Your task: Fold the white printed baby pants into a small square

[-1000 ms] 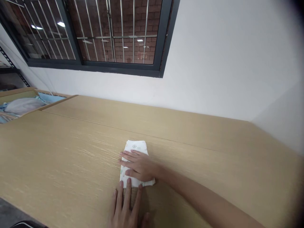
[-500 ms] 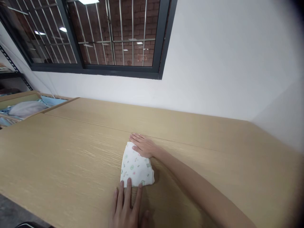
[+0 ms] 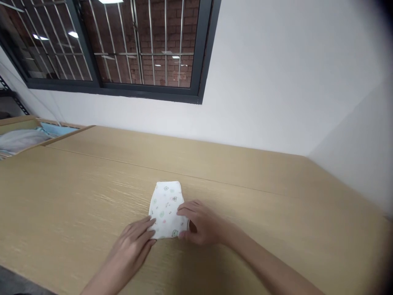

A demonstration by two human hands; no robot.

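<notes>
A folded white cloth (image 3: 167, 209) with small green and pink prints lies flat on a light oak-grain wooden tabletop (image 3: 76, 184), between the hands. The left hand (image 3: 130, 239) and right hand (image 3: 201, 223) sit half-closed against its edges, fingers touching it, though a firm grip cannot be told

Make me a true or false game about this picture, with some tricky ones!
1. The folded white cloth lies on the light wooden table. True.
2. The left hand is lifting the cloth up in the air. False: the cloth lies on the table, and this hand is at its left edge.
3. The right hand is touching the cloth's right side. True.
4. The cloth is plain white. False: it has small green and pink prints.
5. The window has no bars. False: it has metal bars, with a brick wall behind.
</notes>
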